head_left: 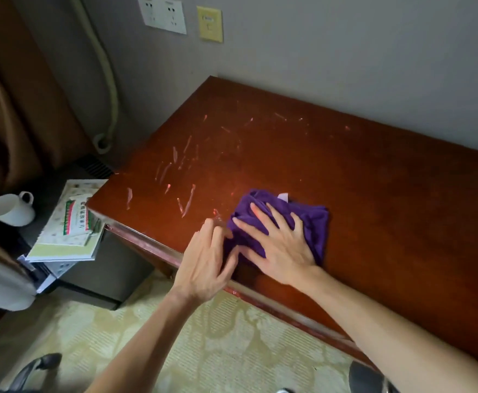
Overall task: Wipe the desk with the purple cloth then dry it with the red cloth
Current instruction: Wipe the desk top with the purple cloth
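Two hands work at the near edge of the desk point(345, 180). The right hand point(277, 245) lies flat with fingers spread and straight, pressing on the bunched purple cloth point(311, 222), which sits on the desk top close to the front edge. The left hand point(203, 259) is released, fingers relaxed, its fingertips touching the cloth's left side at the desk edge. Pale streaks point(181, 177) mark the wood to the left of and behind the cloth. Beside the desk's left end, a low dark cabinet point(107, 268) carries a stack of booklets point(70, 231) and a white cup point(11, 208). Wall sockets point(161, 12) are mounted on the wall above.
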`<state>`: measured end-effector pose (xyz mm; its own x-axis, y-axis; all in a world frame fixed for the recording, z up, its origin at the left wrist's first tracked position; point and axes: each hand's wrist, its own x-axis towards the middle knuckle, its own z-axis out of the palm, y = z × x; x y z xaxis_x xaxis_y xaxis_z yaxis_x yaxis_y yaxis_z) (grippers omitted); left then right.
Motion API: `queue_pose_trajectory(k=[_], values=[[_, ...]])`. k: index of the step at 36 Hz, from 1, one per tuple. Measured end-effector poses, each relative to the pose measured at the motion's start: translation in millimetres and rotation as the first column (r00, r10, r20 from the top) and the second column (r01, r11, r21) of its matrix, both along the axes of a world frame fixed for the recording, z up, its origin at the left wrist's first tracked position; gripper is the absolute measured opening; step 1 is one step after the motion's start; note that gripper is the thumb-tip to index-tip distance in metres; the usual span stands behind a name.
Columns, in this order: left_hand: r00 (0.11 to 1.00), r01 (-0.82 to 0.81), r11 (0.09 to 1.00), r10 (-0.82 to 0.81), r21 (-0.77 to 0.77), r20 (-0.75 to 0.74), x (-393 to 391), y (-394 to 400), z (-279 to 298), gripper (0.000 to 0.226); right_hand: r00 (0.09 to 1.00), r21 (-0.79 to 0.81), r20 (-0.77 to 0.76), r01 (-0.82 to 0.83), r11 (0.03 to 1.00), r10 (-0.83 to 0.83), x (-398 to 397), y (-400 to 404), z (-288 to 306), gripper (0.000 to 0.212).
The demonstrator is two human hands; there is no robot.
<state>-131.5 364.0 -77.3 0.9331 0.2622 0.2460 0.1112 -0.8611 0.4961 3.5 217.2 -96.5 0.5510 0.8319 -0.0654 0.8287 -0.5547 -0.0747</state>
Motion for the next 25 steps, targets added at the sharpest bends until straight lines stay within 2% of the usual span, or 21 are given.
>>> queue_pose_trajectory(k=[3,6,9,12,16,21,25], values=[[1.0,0.017,0.999,-0.017,0.035,0.01,-1,3,-2,0.017,0.999,0.019,0.019,-0.036,0.999,0.035,51,54,-2,0.066],[0.995,0.104,0.984,-0.103,0.145,-0.012,8,0,-3,0.016,0.998,0.028,0.019,-0.061,0.998,0.061,111,107,-1,0.068],[0.98,0.196,0.955,-0.183,0.222,-0.082,32,-9,-10,0.032,0.998,0.031,0.006,-0.063,0.998,0.063,165,152,1,0.068],[0.981,0.184,0.97,-0.172,0.158,-0.088,63,-18,-16,0.047,0.998,0.026,0.002,-0.065,0.998,0.065,205,184,3,0.065],[0.985,0.091,0.993,-0.078,0.078,-0.156,90,-22,-25,0.054,0.998,0.042,-0.002,-0.066,0.997,0.066,240,204,3,0.065],[0.981,0.094,0.979,-0.06,0.181,-0.183,95,-13,-35,0.056,0.997,0.022,-0.011,-0.077,0.997,0.077,246,212,4,0.065],[0.972,0.114,0.977,-0.073,0.178,-0.224,97,-18,-33,0.058,0.999,0.018,-0.012,-0.049,0.999,0.049,241,188,0,0.062]])
